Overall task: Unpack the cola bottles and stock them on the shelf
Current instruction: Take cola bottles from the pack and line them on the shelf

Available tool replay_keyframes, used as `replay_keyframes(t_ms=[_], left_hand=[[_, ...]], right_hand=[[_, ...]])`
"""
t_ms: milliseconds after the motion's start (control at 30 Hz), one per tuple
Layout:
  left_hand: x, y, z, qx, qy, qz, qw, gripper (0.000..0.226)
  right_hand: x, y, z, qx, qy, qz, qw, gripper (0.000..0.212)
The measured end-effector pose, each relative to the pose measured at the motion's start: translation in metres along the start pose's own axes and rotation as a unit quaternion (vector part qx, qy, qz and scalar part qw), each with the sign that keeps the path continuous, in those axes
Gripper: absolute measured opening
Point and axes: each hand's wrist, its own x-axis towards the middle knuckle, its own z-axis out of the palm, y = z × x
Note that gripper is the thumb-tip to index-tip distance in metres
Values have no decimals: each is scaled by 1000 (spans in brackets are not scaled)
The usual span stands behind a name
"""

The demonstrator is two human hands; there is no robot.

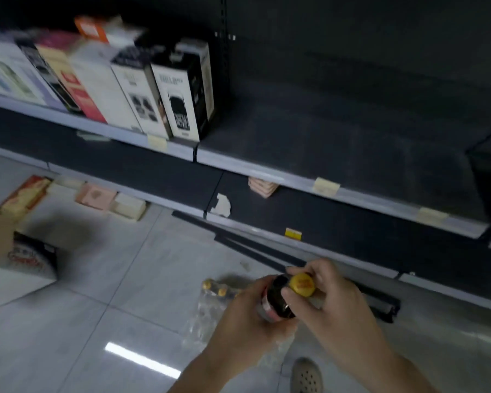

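Item 1. Cola bottle (278,300): dark liquid, yellow cap (302,284), red-and-white label band; its writing is too blurred to read. Held low over the floor (111,321), in front of the shelving and not on it.

Item 2. Left hand (247,316): grip curled round the bottle's body from the left side.

Item 3. Right hand (329,296): thumb and fingers pinch the yellow cap from the right.

Item 4. Plastic wrap (207,313): clear, crumpled, lying on the floor beneath the hands. More yellow-capped bottles (214,287) lie in it, at its far end.

Item 5. Upper shelf (338,131): dark deck, bare across its right bay, with open room there. Pale price tags (325,187) sit along its grey front edge; print illegible.

Item 6. Boxed goods (182,89): a row of upright cartons, white, black, red and cream, fills the left bay up to the divider post. Lettering shows on the fronts but cannot be made out.

Item 7. Lower shelf (352,228): dark deck near floor level, a small yellow tag (293,233) on its front edge.

Item 8. Cardboard box (0,239): open, at the far left on the floor; a red-and-white printed pack shows inside, text unreadable.

Item 9. Black strips (253,245): long, lying on the floor along the shelf base.

Item 10. Shoe (306,377): perforated, at the bottom edge.
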Motion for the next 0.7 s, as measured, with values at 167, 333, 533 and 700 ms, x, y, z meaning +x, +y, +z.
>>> replay_keyframes(t_ms=[167, 333, 533, 700], left_hand=[[-49, 127, -22, -11, 39, 73, 996, 58], [-113, 259, -36, -18, 26, 169, 985, 52], [-184, 395, -42, -38, -15, 264, 964, 34], [-238, 484, -39, -14, -43, 339, 940, 36]], right_hand=[[-45, -119, -99, 7, 44, -91, 995, 40], [-112, -221, -193, 33, 113, -178, 977, 31], [-186, -308, -280, 28, 195, -253, 947, 27], [-230, -360, -349, 39, 288, -305, 907, 30]])
